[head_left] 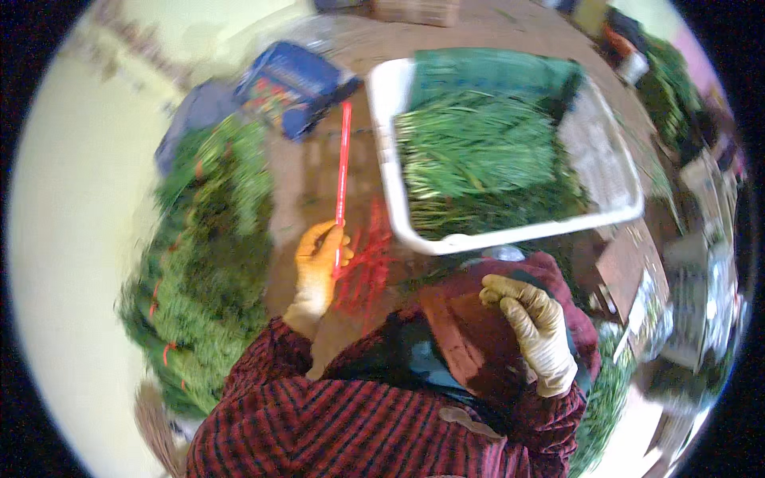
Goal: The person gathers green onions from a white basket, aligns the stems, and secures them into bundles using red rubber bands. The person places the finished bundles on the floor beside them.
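Note:
My left hand (320, 258), in a yellow-orange glove, grips a thin red strip (343, 161) that points away from me. Beside it a loose pile of red strips (372, 263) lies on the brown floor. My right hand (532, 322), in a pale glove, is raised over my dark red clothing with the fingertips pinched together; whether anything small sits between them cannot be told. Ahead, a white plastic tub (514, 236) holds long green leafy stems (478, 149) and a green cloth or sack (496, 74) folded along its far side.
At the left, bundles of feathery greens (215, 287) tied with red bands lie along the pale wall. A blue printed bag (293, 83) stands beyond them. More greens (603, 400) lie at my right, with a cardboard piece (630, 269) nearby. A box (415, 11) stands at the far edge.

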`<move>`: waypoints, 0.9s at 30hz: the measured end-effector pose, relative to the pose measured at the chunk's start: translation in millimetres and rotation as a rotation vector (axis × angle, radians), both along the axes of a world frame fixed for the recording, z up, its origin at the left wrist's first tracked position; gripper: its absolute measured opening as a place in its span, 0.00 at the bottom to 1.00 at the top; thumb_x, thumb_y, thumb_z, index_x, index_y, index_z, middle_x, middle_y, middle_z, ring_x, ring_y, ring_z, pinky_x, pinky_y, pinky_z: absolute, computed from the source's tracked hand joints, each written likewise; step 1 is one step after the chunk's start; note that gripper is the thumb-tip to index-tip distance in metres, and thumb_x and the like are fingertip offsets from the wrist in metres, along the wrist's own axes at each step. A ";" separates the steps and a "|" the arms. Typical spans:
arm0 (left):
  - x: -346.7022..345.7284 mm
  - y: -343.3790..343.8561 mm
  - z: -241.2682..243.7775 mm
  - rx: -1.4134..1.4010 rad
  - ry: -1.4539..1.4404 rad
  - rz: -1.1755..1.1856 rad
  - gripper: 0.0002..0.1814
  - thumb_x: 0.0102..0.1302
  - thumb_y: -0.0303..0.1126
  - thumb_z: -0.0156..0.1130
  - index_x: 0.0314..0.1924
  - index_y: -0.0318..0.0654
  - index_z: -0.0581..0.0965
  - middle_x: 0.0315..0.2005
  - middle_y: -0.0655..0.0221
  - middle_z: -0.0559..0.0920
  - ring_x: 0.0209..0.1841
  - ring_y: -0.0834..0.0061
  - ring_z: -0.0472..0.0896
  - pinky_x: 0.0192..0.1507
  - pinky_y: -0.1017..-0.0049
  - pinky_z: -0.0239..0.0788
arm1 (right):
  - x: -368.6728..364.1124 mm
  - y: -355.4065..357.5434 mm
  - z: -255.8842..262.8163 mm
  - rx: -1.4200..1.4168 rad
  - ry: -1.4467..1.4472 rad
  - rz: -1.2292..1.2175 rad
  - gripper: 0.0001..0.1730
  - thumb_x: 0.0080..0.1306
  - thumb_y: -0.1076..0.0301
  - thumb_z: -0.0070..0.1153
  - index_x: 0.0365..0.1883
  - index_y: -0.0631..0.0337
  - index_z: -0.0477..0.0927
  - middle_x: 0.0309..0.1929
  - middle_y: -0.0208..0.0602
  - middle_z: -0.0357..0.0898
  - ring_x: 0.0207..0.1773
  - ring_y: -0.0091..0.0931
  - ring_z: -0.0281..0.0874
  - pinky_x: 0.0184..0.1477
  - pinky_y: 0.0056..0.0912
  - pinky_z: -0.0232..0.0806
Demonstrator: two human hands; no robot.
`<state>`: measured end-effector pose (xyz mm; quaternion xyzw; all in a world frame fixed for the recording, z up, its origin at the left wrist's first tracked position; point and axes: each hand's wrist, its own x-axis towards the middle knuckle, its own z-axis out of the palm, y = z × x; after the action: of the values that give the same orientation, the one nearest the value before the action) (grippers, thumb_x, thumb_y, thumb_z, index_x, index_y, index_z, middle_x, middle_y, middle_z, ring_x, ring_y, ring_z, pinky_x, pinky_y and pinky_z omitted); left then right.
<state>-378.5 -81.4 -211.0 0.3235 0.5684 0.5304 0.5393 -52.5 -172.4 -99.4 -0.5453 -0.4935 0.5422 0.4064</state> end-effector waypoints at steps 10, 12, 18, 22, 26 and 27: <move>351.4 57.0 45.0 0.240 0.021 -1.324 0.12 0.67 0.29 0.68 0.48 0.35 0.80 0.31 0.72 0.83 0.29 0.83 0.79 0.32 0.81 0.73 | 120.4 -145.8 32.0 0.072 0.095 -0.752 0.21 0.75 0.64 0.55 0.57 0.72 0.78 0.48 0.43 0.84 0.51 0.30 0.82 0.61 0.35 0.70; 422.5 55.9 14.7 0.190 0.240 -1.460 0.11 0.65 0.31 0.70 0.46 0.38 0.82 0.28 0.75 0.82 0.28 0.86 0.78 0.29 0.82 0.72 | 136.4 -165.8 7.5 0.070 0.073 -0.867 0.21 0.74 0.63 0.55 0.57 0.71 0.78 0.49 0.43 0.84 0.52 0.30 0.82 0.61 0.35 0.70; 564.7 45.5 -64.0 0.316 0.568 -1.578 0.10 0.65 0.33 0.69 0.46 0.44 0.84 0.26 0.77 0.83 0.26 0.83 0.78 0.28 0.76 0.73 | 191.5 -215.6 -32.3 -0.051 0.249 -1.062 0.21 0.75 0.64 0.54 0.59 0.71 0.77 0.54 0.43 0.83 0.54 0.29 0.82 0.62 0.34 0.70; 615.4 43.7 -107.6 0.252 0.357 -1.545 0.12 0.64 0.33 0.71 0.46 0.37 0.82 0.30 0.70 0.85 0.29 0.80 0.82 0.32 0.77 0.75 | 246.0 -225.9 -120.0 -0.052 -0.153 -1.311 0.15 0.75 0.72 0.53 0.57 0.67 0.79 0.55 0.39 0.82 0.58 0.27 0.78 0.63 0.29 0.67; 618.9 52.3 -132.9 0.115 0.129 -1.419 0.13 0.66 0.29 0.69 0.48 0.34 0.81 0.33 0.67 0.85 0.30 0.78 0.83 0.33 0.77 0.78 | 338.0 -219.4 -207.7 -0.218 -0.726 -1.352 0.26 0.69 0.55 0.60 0.57 0.66 0.78 0.56 0.50 0.79 0.59 0.39 0.78 0.61 0.38 0.68; 615.5 53.1 -133.4 0.079 0.106 -1.406 0.12 0.66 0.29 0.69 0.48 0.34 0.81 0.33 0.67 0.85 0.29 0.78 0.82 0.32 0.77 0.77 | 351.2 -212.2 -224.4 -0.320 -0.697 -1.358 0.29 0.69 0.50 0.60 0.57 0.66 0.78 0.51 0.51 0.82 0.52 0.41 0.81 0.56 0.40 0.71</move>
<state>237.0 -28.3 -344.4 0.6585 0.2306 0.0602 0.7138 298.6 -384.7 -323.7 -0.9188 -0.0666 0.0364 0.3873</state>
